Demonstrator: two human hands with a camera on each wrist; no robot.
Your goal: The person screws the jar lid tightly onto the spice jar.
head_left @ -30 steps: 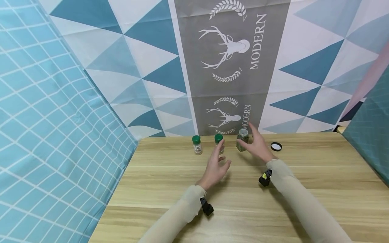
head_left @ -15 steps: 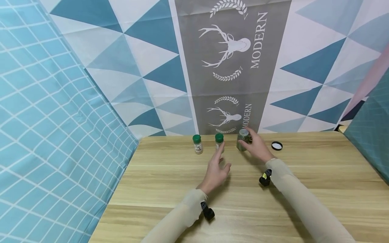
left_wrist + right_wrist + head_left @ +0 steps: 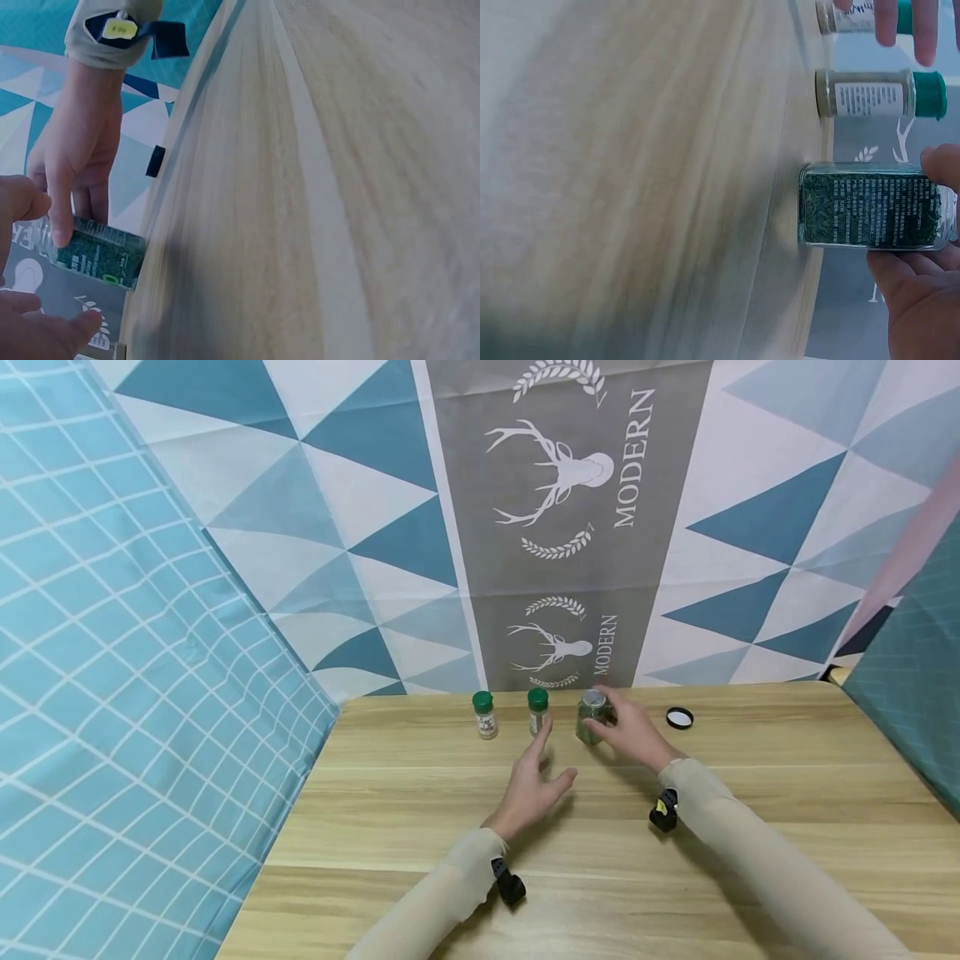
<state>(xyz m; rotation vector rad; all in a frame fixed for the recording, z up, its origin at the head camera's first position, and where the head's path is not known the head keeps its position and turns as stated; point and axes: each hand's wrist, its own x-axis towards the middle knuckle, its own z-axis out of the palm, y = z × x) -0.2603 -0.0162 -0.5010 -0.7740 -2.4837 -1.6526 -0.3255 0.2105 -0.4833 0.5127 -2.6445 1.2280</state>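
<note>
My right hand (image 3: 633, 731) grips a square glass jar (image 3: 870, 208) of dried green herbs, thumb on one side and fingers on the other. The jar is upright, its top lidless, and a printed label covers the side seen in the right wrist view. My left hand (image 3: 531, 792) holds nothing; its fingers are extended and its thumb spread. In the head view its index fingertip overlaps the lower part of a green-capped spice shaker (image 3: 537, 703). A second green-capped shaker (image 3: 485, 717) stands to the left.
A black ring-shaped lid (image 3: 679, 718) with a white inside lies right of the jar on the wooden table (image 3: 420, 827). A patterned cloth backdrop (image 3: 555, 552) rises right behind the table's far edge. Blue checked cloth (image 3: 150, 693) hangs along the left.
My right hand has come in around the jar and now grips it; the jar has shifted slightly left and nearer me. My left hand stays almost in place, thumb a little wider.
</note>
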